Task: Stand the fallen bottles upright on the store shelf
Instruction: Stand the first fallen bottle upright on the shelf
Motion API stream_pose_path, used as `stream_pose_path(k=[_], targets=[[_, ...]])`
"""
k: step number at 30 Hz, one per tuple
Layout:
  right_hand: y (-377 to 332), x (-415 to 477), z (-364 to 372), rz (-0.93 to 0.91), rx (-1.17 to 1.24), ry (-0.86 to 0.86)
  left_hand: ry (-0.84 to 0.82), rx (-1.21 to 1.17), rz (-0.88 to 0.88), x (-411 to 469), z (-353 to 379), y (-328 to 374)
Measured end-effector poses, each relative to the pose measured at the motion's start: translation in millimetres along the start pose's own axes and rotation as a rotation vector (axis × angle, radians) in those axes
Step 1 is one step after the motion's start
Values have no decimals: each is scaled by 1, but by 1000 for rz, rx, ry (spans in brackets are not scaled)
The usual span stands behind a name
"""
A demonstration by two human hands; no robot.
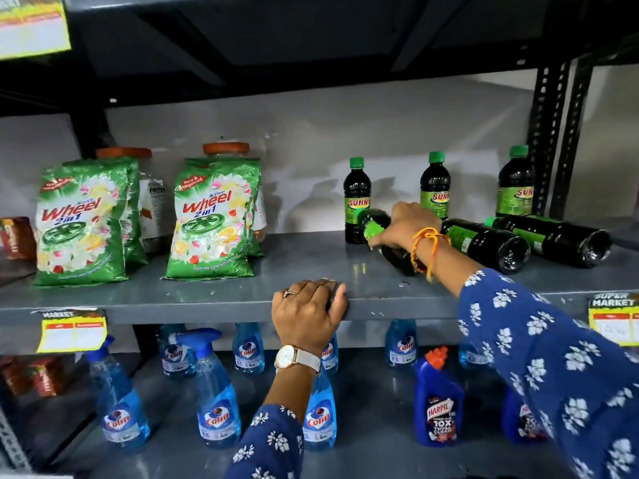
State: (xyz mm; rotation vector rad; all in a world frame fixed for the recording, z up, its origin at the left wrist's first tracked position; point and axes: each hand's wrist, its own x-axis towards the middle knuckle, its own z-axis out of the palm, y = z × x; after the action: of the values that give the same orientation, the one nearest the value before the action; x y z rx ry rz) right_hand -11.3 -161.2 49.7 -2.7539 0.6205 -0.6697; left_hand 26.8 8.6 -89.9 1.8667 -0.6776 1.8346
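Note:
Three dark bottles with green caps and green labels stand upright at the back of the grey shelf [207, 292]: one [357, 202] at centre, one [435, 184] behind my right wrist, one [515, 183] at the right. Three more lie on their sides. My right hand [403, 226] grips the nearest fallen bottle [375, 224] around its neck, cap end raised toward the left. The other two fallen bottles [491, 242] [556, 236] lie to its right, bases toward me. My left hand [307, 312] rests on the shelf's front edge, fingers curled over it.
Two green detergent bags [83, 219] [214, 216] stand at the shelf's left and middle, with orange-lidded jars behind them. Blue spray bottles [216, 392] and blue toilet-cleaner bottles [437, 399] fill the shelf below. A black upright post [549, 133] bounds the right end.

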Motion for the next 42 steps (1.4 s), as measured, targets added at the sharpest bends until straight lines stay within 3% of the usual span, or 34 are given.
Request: stream_pose_path(k=[5, 9, 21, 25, 30, 36, 40, 42], targets=[[2, 0, 5, -33, 531, 155, 25, 6, 7, 0, 1, 0], [-4, -1, 7, -82, 725, 172, 12, 4, 2, 0, 0, 0], [14, 1, 27, -159, 765, 75, 10, -15, -16, -1, -1, 1], [14, 6, 27, -123, 756, -56, 3, -12, -16, -1, -1, 2], [2, -14, 38, 20, 599, 90, -7, 1, -20, -1, -1, 3], [7, -14, 39, 69, 833, 70, -27, -2, -35, -1, -2, 4], [11, -12, 45, 64, 898, -6, -34, -2, -37, -3, -1, 3], [13, -12, 48, 54, 867, 45, -34, 0, -38, -4, -1, 4]])
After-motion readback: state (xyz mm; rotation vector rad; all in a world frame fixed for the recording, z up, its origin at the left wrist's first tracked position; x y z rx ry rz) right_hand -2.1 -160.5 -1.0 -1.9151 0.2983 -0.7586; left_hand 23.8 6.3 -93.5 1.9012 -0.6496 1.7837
